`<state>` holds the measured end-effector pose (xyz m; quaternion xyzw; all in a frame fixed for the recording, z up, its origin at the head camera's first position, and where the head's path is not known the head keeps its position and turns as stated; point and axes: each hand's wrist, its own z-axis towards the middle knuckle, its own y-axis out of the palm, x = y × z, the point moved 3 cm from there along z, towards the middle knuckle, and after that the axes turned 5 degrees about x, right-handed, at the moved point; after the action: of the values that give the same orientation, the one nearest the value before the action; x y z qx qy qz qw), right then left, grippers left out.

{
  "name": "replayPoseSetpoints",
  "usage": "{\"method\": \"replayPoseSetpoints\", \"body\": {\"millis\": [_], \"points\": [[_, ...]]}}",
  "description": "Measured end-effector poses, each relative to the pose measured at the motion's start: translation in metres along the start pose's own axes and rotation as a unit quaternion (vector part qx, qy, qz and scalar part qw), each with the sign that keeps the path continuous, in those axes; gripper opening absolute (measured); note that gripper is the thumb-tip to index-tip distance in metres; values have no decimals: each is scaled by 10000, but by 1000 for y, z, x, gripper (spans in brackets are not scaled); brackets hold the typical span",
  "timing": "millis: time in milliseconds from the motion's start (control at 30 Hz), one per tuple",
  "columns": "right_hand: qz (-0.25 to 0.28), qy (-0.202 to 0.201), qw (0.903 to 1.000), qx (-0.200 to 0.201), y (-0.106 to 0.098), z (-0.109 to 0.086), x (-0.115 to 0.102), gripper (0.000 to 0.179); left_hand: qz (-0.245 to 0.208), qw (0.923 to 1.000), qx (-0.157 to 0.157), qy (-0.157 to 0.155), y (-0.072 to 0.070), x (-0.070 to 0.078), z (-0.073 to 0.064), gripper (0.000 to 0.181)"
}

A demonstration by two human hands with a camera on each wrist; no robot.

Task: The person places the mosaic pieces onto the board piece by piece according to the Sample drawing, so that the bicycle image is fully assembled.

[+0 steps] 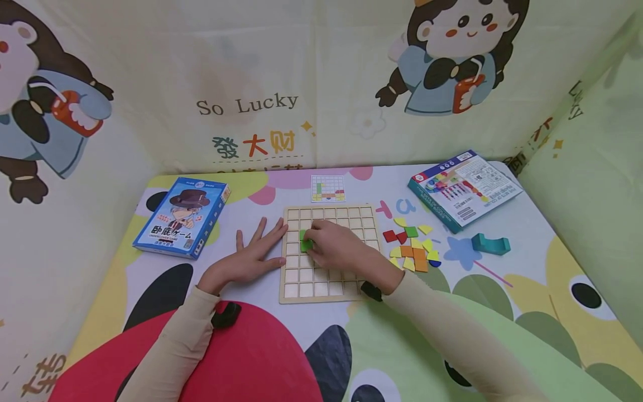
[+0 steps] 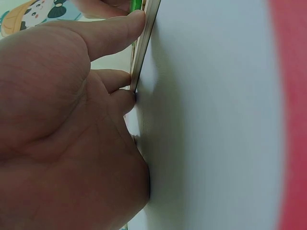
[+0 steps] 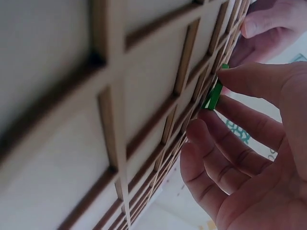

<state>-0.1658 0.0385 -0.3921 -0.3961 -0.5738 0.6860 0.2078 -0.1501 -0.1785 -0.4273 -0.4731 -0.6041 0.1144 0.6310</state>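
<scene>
A wooden grid board (image 1: 327,298) with square cells lies flat on the table. My right hand (image 1: 334,245) is over its left part and pinches a green square tile (image 3: 216,95) between thumb and fingertips, tilted close over the cells. Just beyond it, more green (image 1: 302,233) shows in a cell of the same column. The left hand (image 1: 251,257) lies to the left of the board with fingers spread. Its thumb (image 2: 120,31) and fingertips rest against the board's left edge.
Right of the board lie loose tiles: red, yellow, blue, green and orange (image 1: 420,259). A small pattern card (image 1: 329,188) lies behind it. A blue box (image 1: 182,218) is at left; another box (image 1: 467,190) and a teal bridge-shaped block (image 1: 490,244) are at right.
</scene>
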Motion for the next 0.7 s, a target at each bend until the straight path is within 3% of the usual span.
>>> {"method": "replayPoseSetpoints", "body": {"millis": [700], "points": [[-259, 27, 9997, -23, 3, -1, -4, 32, 48, 10000, -1, -37, 1, -2, 1, 84]]}}
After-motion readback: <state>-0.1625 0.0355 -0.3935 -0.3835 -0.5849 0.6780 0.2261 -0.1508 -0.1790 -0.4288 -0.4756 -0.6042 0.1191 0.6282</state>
